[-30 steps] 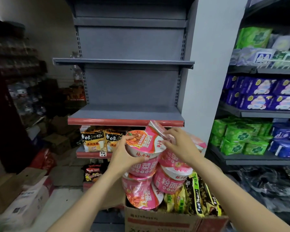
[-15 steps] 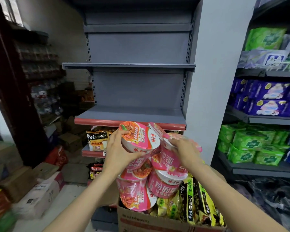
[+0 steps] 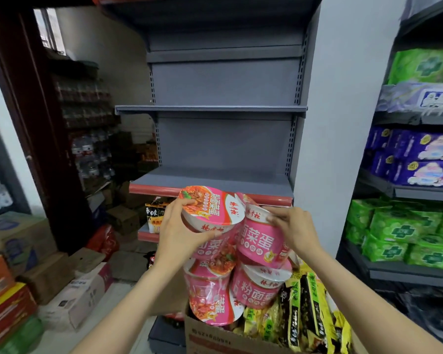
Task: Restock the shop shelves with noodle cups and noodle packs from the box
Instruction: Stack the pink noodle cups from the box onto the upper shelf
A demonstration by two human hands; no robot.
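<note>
Above the open cardboard box (image 3: 210, 338), both hands have lifted their pink noodle cups higher than half a second ago, and the view has tipped upward, so more of the grey shelf unit shows. The left hand (image 3: 182, 231) grips the tilted left cup (image 3: 210, 210), thumb on its printed lid and fingers curled under its white rim; that lid now reaches up to the red front lip (image 3: 151, 188) of the bare grey shelf (image 3: 212, 178), where a moment ago it sat lower. The right hand (image 3: 296, 229) grips the right cup (image 3: 262, 241), fingers curled over its top rim; they are blurred. The two held cups touch side by side. Under them two more pink cups (image 3: 256, 290) rest stacked in the box, and yellow-and-black noodle packs (image 3: 307, 310) stand on edge just beside them on the right.

The bare grey shelf lies open right behind the cups, with a clear span of back panel up to the thin grey shelf (image 3: 210, 108) above. A white side panel (image 3: 343, 123) bounds it on the right, and slotted uprights run down both sides of the back panel. Below the red lip, a lower shelf holds black-and-yellow noodle packs (image 3: 155, 215), partly hidden by the left hand. Green packages (image 3: 399, 233) and purple packages (image 3: 425, 159) fill the neighbouring shelves to the right. Cardboard cartons (image 3: 72, 297) crowd the floor on the left, near the left forearm.
</note>
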